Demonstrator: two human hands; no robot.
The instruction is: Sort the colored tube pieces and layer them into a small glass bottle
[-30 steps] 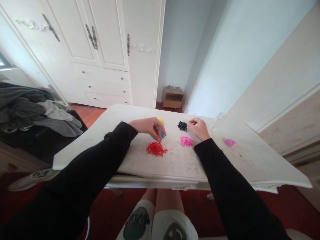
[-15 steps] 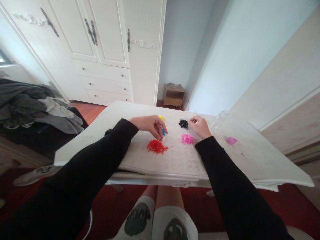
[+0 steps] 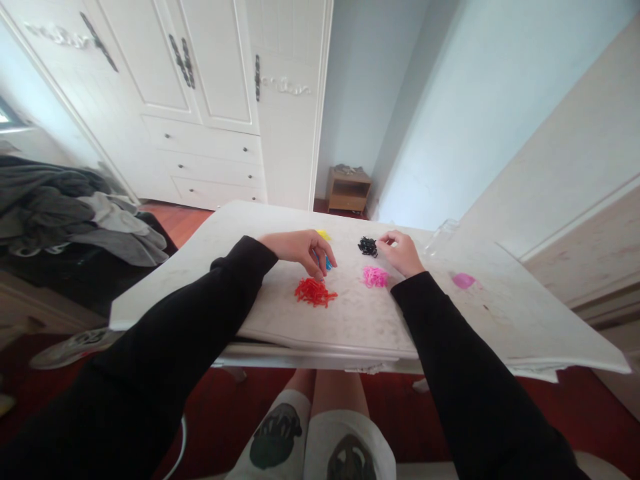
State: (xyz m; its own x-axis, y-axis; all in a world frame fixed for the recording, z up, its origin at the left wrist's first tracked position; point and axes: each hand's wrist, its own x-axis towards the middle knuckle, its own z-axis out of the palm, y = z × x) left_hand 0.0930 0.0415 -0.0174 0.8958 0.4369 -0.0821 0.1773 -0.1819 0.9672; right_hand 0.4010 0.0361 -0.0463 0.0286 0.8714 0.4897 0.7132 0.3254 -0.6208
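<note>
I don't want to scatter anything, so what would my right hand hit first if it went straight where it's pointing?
Most likely the black pile, directly ahead of your right hand; whether they touch is unclear.

Left hand (image 3: 306, 248) near red pile (image 3: 315, 293), right hand (image 3: 401, 253) beside black pile (image 3: 367, 247)
Red lies left of the pink pile (image 3: 375, 277), black just beyond.
</note>
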